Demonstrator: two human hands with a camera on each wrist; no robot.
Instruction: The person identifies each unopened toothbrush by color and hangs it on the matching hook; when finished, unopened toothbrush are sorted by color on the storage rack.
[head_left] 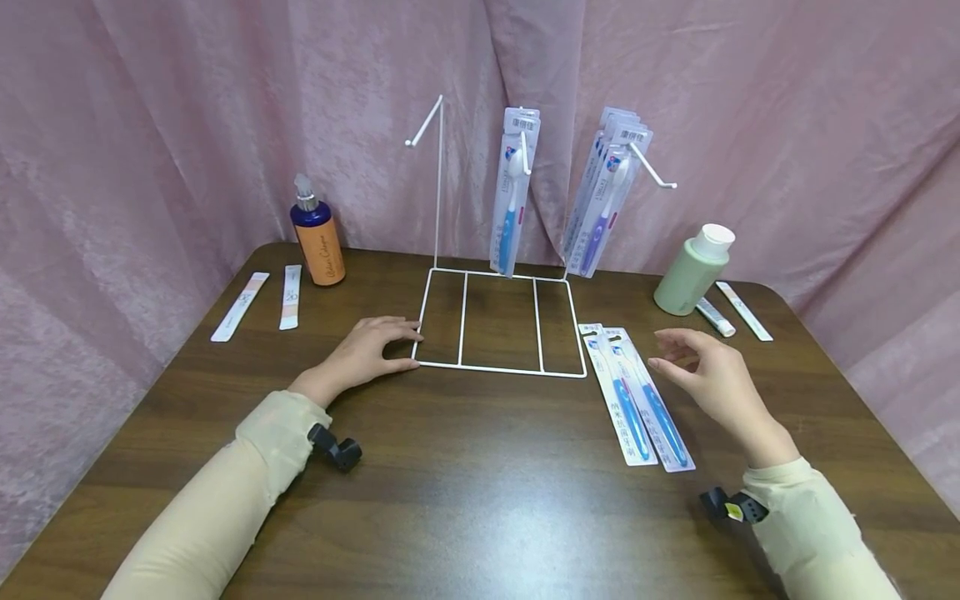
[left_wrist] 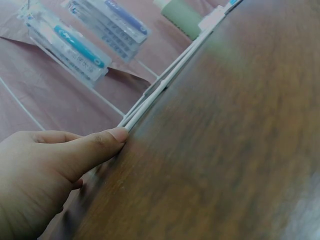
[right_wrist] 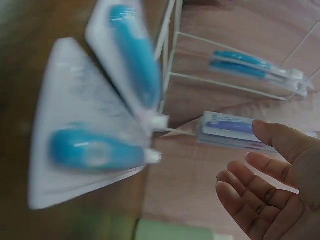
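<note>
A white wire display rack [head_left: 501, 371] stands on the table with its hooks at the back. My left hand [head_left: 367, 346] touches its front left corner, fingers nearly straight, thumb [left_wrist: 107, 141] on the wire. Blue toothbrushes in blister packs [head_left: 513, 204] hang on the middle hook, and several packs with a purple toothbrush [head_left: 600, 217] in front hang on the right one. Two packaged blue toothbrushes [head_left: 626, 408] lie side by side right of the rack. Just right of them, my right hand [head_left: 712, 379] hovers with fingers loosely bent, holding nothing.
An orange and blue pump bottle [head_left: 321, 246] stands at the back left beside two thin white sachets [head_left: 291, 297]. At the back right are a green bottle [head_left: 690, 275] with a white cap, a small tube [head_left: 716, 317] and another sachet [head_left: 744, 311]. A pink curtain [head_left: 375, 125] hangs behind.
</note>
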